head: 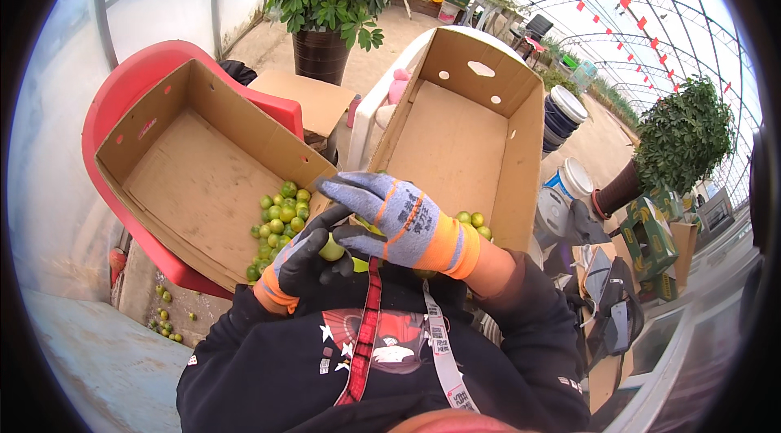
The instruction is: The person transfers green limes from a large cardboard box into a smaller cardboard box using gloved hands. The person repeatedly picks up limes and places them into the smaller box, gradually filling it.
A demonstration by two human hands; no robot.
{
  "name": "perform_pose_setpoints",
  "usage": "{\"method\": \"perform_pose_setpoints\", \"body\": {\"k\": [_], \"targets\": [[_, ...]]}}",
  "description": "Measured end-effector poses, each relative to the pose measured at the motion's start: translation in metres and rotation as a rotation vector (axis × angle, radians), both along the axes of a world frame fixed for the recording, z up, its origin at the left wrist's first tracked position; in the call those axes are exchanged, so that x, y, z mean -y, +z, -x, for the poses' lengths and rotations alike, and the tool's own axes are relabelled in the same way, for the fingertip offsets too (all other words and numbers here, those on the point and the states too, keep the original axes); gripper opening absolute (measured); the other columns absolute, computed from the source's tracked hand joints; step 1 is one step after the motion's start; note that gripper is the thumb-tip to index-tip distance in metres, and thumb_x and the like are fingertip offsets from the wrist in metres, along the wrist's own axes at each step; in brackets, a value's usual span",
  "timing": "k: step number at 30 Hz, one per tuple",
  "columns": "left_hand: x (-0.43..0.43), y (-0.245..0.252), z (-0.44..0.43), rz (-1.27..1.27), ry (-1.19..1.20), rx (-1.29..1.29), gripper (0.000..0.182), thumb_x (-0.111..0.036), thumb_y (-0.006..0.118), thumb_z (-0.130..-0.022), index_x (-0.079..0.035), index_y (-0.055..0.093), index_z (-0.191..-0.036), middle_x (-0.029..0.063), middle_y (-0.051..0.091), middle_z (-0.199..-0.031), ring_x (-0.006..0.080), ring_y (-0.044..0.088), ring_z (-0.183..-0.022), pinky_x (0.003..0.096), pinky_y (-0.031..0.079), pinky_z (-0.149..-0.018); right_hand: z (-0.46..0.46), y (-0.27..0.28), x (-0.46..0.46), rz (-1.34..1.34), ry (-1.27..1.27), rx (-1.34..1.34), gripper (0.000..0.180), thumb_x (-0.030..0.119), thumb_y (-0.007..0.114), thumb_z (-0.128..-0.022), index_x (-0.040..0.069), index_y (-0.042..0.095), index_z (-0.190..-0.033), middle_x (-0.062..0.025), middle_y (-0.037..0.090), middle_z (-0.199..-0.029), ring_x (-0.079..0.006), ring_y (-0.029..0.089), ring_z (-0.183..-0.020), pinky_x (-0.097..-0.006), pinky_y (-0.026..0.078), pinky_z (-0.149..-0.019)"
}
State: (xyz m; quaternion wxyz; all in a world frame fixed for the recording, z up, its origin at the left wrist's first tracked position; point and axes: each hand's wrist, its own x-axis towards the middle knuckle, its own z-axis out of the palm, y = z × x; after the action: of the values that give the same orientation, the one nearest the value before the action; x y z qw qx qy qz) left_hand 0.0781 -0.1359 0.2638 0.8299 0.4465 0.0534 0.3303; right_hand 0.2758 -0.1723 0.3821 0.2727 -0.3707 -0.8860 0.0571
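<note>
My left hand (303, 262), in a grey-and-orange work glove with dark coated fingers, holds a small round green fruit (331, 248) in front of my chest. My right hand (406, 222), gloved alike, reaches across just above it with its fingers and thumb apart; whether the thumb touches the fruit is unclear. To the left, a cardboard box (183, 158) has a heap of green and yellowish fruits (280, 219) in its near right corner. A second cardboard box (451, 128) is on the right, with several fruits (473, 222) at its near end, partly hidden by my right hand.
The left box rests on a red plastic chair (140, 60), the right one on a white chair (361, 128). Loose fruits (165, 323) lie on the floor at left. Buckets (564, 109), a bag (613, 305), banana cartons (650, 237) and potted plants (323, 54) stand around.
</note>
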Motion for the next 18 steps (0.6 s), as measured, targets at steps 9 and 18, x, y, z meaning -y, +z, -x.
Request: {"method": "perform_pose_setpoints", "body": {"k": [9,18], "targets": [[-0.058,-0.100,0.011,0.395,0.613,-0.260,0.053,-0.033,0.058,-0.095,-0.013,0.040,-0.141,0.0042,0.058,-0.104,0.0131,0.058,-0.073,0.0247,0.047,-0.058,-0.154,-0.081,-0.019,0.604,-0.815,0.675,0.067,0.049,0.055,-0.090,0.012,0.038,-0.144,-0.0187,0.051,-0.135,-0.0342,0.053,-0.121,-0.0419,0.044,-0.101],[-0.080,-0.181,0.017,0.314,0.728,-0.480,0.072,-0.027,0.066,-0.091,-0.018,0.024,-0.149,0.0093,0.049,-0.132,0.0221,0.057,-0.101,0.0391,0.051,-0.078,-0.164,-0.122,-0.026,0.819,-0.723,0.655,0.063,0.049,0.050,-0.091,0.009,0.047,-0.140,-0.0167,0.052,-0.138,-0.0333,0.049,-0.127,-0.0416,0.040,-0.106]]}}
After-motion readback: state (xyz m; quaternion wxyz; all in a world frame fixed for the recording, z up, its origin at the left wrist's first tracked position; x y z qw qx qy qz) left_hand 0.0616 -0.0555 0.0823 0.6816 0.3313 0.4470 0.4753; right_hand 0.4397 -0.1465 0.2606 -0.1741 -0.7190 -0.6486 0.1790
